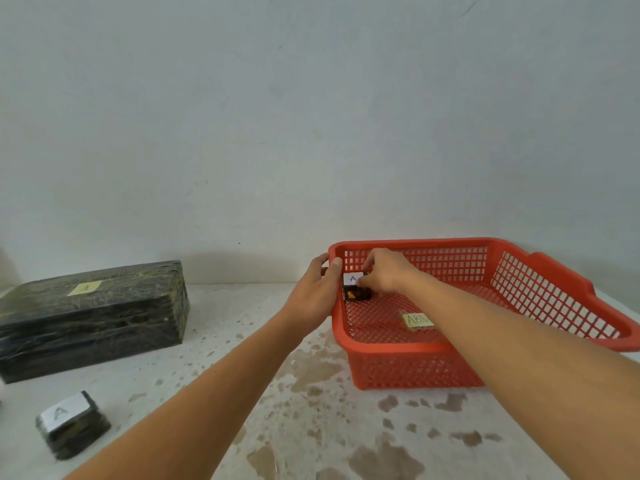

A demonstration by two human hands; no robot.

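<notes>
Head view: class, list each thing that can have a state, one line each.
Red basket: upright, rim held by left hand.
Small block: inside basket, pinched by right hand.
Large dark box: closed, on table.
Second block: on table, untouched.

We see a pale, speckled bench (221, 341) running up to a plain wall (311, 116), blotched with brown stains (384, 459) from its middle toward six o'clock. At three o'clock a red basket (398, 344) stands on it, slightly askew. At nine o'clock a long dark box (90, 327) lies near the wall, a yellowish label (85, 288) on its top. Near seven o'clock, well apart from the basket, sits a small dark packet (78, 436) with a white label (67, 410) marked A
</notes>
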